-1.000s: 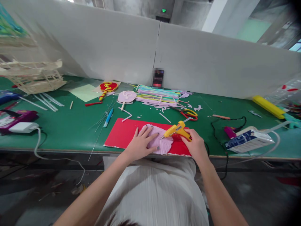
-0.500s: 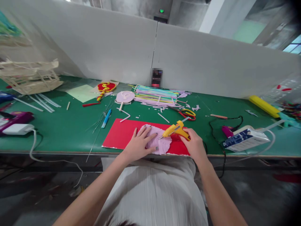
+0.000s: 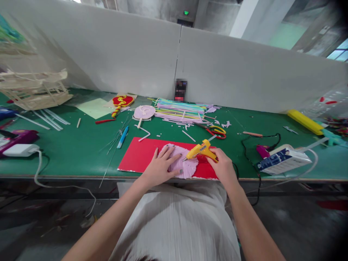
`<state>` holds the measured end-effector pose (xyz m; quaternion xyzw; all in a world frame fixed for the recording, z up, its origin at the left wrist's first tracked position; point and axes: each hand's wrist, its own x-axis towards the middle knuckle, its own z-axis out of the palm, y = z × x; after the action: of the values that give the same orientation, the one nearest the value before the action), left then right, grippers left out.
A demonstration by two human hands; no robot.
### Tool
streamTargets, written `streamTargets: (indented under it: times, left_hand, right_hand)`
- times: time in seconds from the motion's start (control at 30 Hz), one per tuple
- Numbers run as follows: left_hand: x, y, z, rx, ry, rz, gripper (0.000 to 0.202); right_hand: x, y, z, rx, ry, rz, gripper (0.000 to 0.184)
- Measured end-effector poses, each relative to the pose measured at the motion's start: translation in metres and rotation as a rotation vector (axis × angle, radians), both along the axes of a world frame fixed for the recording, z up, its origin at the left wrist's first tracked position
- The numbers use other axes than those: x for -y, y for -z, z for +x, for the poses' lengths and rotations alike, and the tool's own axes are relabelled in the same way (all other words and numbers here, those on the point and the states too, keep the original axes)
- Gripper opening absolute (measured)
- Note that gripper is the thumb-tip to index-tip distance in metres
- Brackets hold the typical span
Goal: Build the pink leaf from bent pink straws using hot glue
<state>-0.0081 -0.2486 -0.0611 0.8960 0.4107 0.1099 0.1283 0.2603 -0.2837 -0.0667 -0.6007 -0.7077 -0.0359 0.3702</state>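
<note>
Fingers spread, my left hand (image 3: pixel 162 166) lies flat on a pale purple ribbed piece (image 3: pixel 189 167), which looks made of strips laid side by side. Under that piece is a red board (image 3: pixel 138 152) at the table's front edge. My right hand (image 3: pixel 223 165) is wrapped round the handle of a yellow glue gun (image 3: pixel 199 150). A glue stick pokes out of the gun's back end. Its nozzle points down and left, at the purple piece close to my left fingers; whether the tip touches cannot be made out.
Behind the board lie a bundle of coloured strips (image 3: pixel 179 110), scissors (image 3: pixel 216 131) and a round purple piece on a stick (image 3: pixel 144 112). A blue pen-like tool (image 3: pixel 123 137) and thin wires are left. A carton (image 3: pixel 284 159) and black cable stand right. A grey partition (image 3: pixel 122 58) closes the back.
My right hand and the glue gun have shifted slightly to the left over the purple piece. My left hand has stayed in place.
</note>
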Motion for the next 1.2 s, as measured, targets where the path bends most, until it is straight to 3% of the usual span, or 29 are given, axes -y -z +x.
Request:
streamTargets:
  times: [1.2]
  left_hand:
    - [0.000, 0.002, 0.000, 0.030, 0.008, 0.007, 0.060]
  right_hand:
    - [0.005, -0.007, 0.023, 0.042, 0.068, 0.030, 0.016]
